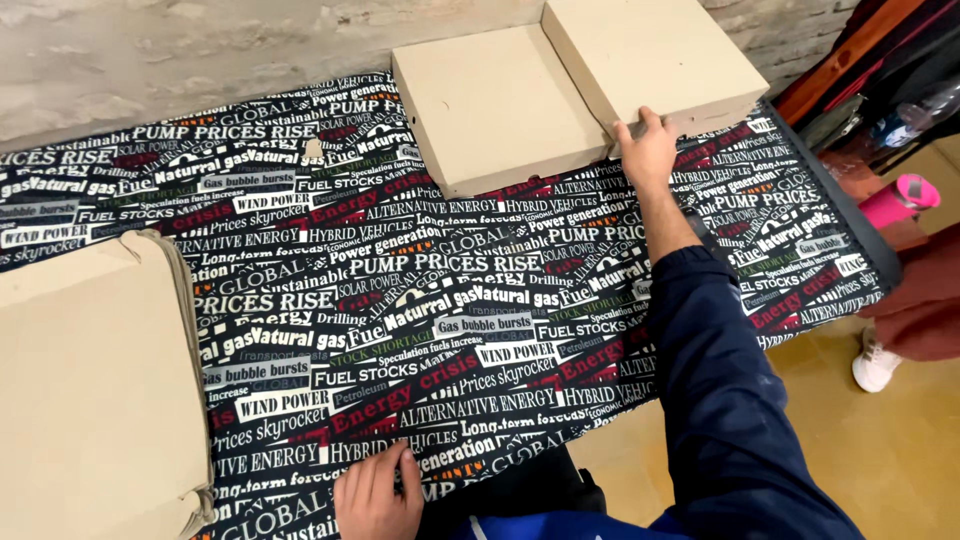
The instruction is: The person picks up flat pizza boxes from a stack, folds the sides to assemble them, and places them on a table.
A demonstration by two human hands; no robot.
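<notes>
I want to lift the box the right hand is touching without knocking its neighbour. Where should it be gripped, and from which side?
Probably by its near front edge, coming from the person's side. The right-hand cardboard box is flat and closed, and the right hand already rests on that edge. Its left side overlaps the other flat box, so gripping there looks awkward. The left hand rests at the near edge of the printed table cover.

Wall behind the tabletop: rough, pale grey plaster, brick showing at the far right. Tabletop covered in a black cloth printed all over with white and red headline lettering. Floor to the right: smooth, yellowish tan. Dark bags against the wall at upper right. Light even, no hard shadows.
</notes>
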